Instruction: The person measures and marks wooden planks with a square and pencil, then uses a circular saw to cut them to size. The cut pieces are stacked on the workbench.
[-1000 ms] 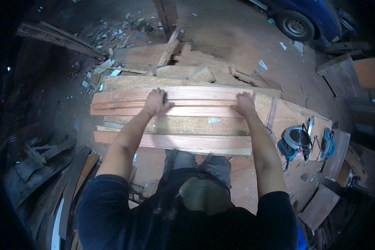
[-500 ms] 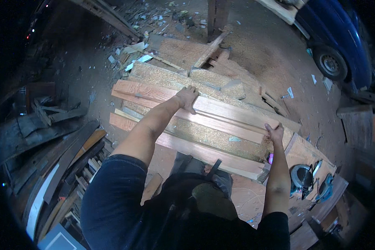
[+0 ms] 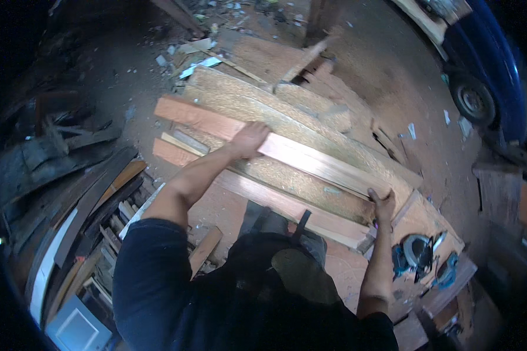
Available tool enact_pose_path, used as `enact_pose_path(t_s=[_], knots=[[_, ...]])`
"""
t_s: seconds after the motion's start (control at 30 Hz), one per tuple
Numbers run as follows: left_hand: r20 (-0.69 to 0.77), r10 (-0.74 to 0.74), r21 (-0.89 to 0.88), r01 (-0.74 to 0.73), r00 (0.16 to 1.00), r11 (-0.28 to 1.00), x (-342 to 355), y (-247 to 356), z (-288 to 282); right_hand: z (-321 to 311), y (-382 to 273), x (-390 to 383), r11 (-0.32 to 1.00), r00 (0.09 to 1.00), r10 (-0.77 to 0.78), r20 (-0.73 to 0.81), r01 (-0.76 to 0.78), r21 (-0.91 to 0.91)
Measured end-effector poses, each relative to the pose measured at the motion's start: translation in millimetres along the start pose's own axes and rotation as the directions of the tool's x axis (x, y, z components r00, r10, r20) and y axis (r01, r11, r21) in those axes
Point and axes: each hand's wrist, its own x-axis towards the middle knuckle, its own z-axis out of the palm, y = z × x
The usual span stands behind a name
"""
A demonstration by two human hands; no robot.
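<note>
A long reddish wooden plank [image 3: 310, 159] lies slanted on top of a stack of sawdust-covered boards [image 3: 257, 105]. My left hand [image 3: 250, 138] rests flat on the plank near its middle, fingers wrapped over its far edge. My right hand [image 3: 383, 203] grips the plank's right end, at the edge of the stack. A second reddish plank [image 3: 263, 198] lies lower in the stack, closer to my body.
A blue circular saw [image 3: 418, 255] and a blue tool [image 3: 448, 272] lie on a board at the right. Scrap boards [image 3: 82, 193] are heaped at the left. A blue vehicle's wheel [image 3: 473, 100] stands at the upper right. Sawdust and offcuts cover the floor [image 3: 386, 64].
My view has swung left and tilted. My right hand slid from the plank's middle to its right end, while my left hand stayed on the plank.
</note>
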Motion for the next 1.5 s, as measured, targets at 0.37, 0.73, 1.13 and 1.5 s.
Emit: enact_pose_path(t_s=[0.37, 0.73, 1.13, 1.5], knots=[[-0.077, 0.032, 0.206, -0.016, 0.997, 0.978, -22.0, -24.8, 41.3, 41.4, 62.2, -15.0, 0.967, 0.981, -0.186, -0.052, 0.174, -0.186], [0.025, 0.030, 0.160, -0.034, 0.999, 0.987, 3.7, -20.1, 40.5, 19.5, 43.3, 2.8, 0.966, 0.998, 0.046, -0.038, -0.054, -0.252], [-0.039, 0.089, -0.133, -0.094, 0.995, 0.987, -114.3, 36.7, 94.4, -3.6, 133.9, -121.9, 0.883, 0.922, -0.133, -0.365, -0.057, -0.465], [0.107, 0.103, 0.080, -0.111, 0.989, 0.991, -120.6, 32.4, 125.3, -28.3, 214.0, -139.2, 0.865, 0.909, -0.114, -0.400, -0.107, -0.490]])
